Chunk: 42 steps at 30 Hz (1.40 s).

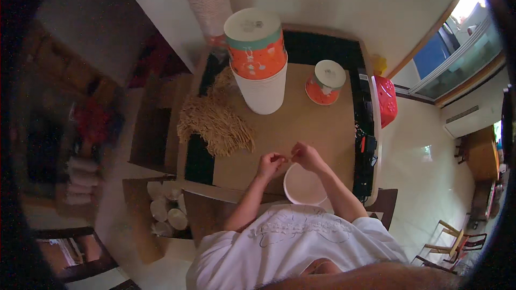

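My left hand is closed in a pinch over the near part of the table. Close beside it on the right, my right hand pinches too, fingertips almost meeting the left ones. Something thin and brownish may run between them, but it is too small to make out. Just below my right hand is a white paper tub, its round mouth facing up, close against my shirt. A heap of tan paper cords lies to the left of my hands.
Beyond the hands rises a tall stack of paper tubs, an orange printed one upside down on top. One small orange tub stands inverted at the right. Cables and a dark device line the right edge. An open carton holds white tubs at lower left.
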Tool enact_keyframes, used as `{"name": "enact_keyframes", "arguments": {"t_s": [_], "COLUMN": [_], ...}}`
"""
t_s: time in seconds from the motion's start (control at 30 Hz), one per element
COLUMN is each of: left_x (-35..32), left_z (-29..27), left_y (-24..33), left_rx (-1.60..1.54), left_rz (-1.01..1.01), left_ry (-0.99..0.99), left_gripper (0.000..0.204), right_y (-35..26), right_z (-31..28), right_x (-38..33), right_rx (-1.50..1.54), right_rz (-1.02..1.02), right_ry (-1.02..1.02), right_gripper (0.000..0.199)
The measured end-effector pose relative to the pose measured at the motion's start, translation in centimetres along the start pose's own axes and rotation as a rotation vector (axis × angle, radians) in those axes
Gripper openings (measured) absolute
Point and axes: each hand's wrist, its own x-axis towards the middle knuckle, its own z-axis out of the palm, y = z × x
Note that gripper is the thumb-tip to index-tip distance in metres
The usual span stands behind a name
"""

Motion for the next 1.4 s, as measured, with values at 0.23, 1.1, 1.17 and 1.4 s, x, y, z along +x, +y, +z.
{"name": "enact_keyframes", "arguments": {"t_s": [0.23, 1.1, 1.17, 1.4], "left_x": [-1.1, 0.1, -0.2, 0.1], "left_z": [1.6, 0.6, 0.6, 0.1], "left_y": [3.1, 1.0, 1.6, 1.9], "left_rx": [-0.024, 0.089, 0.052, -0.250], "left_rz": [0.127, 0.105, 0.037, -0.172], "left_ry": [-0.103, -0.057, -0.071, -0.108], "left_gripper": [0.022, 0.009, 0.010, 0.017], "right_y": [0.2, -1.3, -1.8, -0.6], "right_z": [-0.1, -0.8, -1.0, 0.1], "right_x": [-0.2, -0.7, -0.7, -0.4], "right_rx": [0.053, 0.047, 0.046, -0.147], "right_rz": [0.102, 0.076, 0.068, -0.025], "right_ry": [-0.049, -0.059, -0.060, -0.005], "right_gripper": [0.023, 0.016, 0.016, 0.010]}}
